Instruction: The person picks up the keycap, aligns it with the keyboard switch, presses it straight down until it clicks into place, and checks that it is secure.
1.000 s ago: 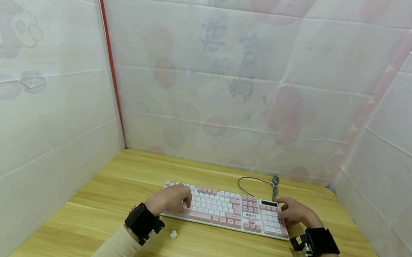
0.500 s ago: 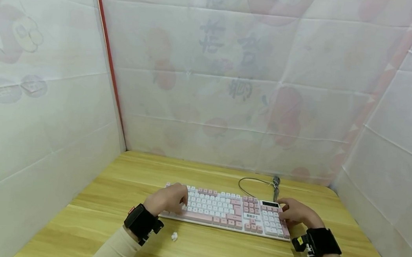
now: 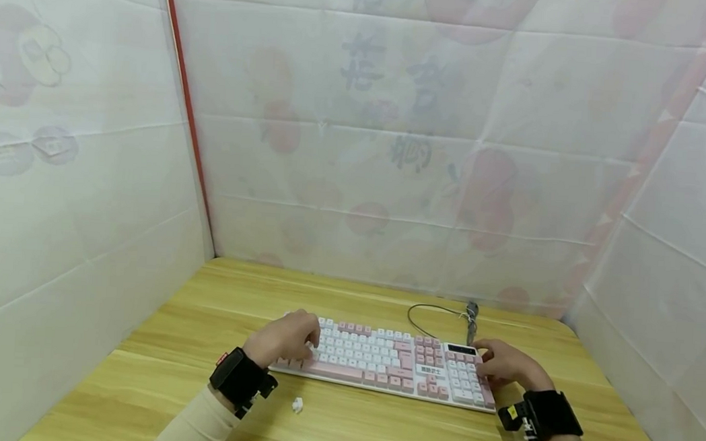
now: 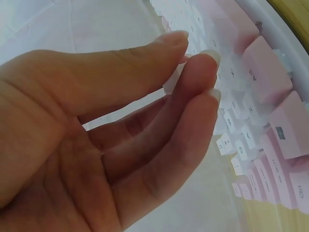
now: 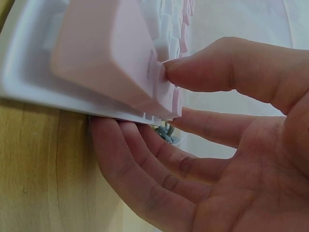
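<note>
**Fingers of our left hand (image 3: 285, 342) pinching, our right hand (image 3: 506, 365) gripping the keyboard (image 3: 374, 368)**

From the head view, we are holding our left hand knuckles-up over the keyboard's left end. The keyboard is lying on the wooden table (image 3: 199, 346), its cable (image 3: 435, 307) looping behind. Wood is stretching leftward to the wall (image 3: 81, 305) and forward, where a white bit (image 3: 297, 405) is resting.

From the left wrist, our thumb and forefinger are pinching a small pale piece (image 4: 172, 83) near the Alt key (image 4: 266, 70).

From the right wrist, our thumb is touching the edge keys, fingers tucking underneath.
</note>
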Motion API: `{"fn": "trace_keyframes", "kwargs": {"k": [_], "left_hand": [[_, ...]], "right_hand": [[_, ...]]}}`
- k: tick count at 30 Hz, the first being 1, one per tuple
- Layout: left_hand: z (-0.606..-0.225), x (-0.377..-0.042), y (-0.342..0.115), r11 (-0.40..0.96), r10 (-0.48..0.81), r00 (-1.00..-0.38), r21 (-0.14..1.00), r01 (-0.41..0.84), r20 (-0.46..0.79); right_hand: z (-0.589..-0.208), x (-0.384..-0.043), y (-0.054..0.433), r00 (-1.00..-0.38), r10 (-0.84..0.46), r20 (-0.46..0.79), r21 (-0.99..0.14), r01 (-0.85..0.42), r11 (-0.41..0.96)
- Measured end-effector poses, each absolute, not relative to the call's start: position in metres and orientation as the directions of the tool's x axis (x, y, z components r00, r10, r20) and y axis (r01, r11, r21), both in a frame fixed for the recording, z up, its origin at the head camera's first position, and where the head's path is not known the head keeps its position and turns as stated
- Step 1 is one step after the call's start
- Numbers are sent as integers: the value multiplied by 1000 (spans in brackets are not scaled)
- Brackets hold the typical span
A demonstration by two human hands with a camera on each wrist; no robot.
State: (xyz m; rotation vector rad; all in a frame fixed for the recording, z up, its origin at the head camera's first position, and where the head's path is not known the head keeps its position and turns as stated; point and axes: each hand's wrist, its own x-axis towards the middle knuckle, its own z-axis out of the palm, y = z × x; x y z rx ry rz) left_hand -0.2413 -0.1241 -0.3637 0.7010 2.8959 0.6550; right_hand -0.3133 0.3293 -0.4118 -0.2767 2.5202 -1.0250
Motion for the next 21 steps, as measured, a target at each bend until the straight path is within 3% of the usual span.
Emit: {"fn": "trace_keyframes", "kwargs": {"k": [21], "left_hand": [[-366, -244, -125, 834, 420, -908, 392, 388, 5]], "right_hand": [[-412, -314, 329, -896, -329, -298, -700, -29, 713]]}}
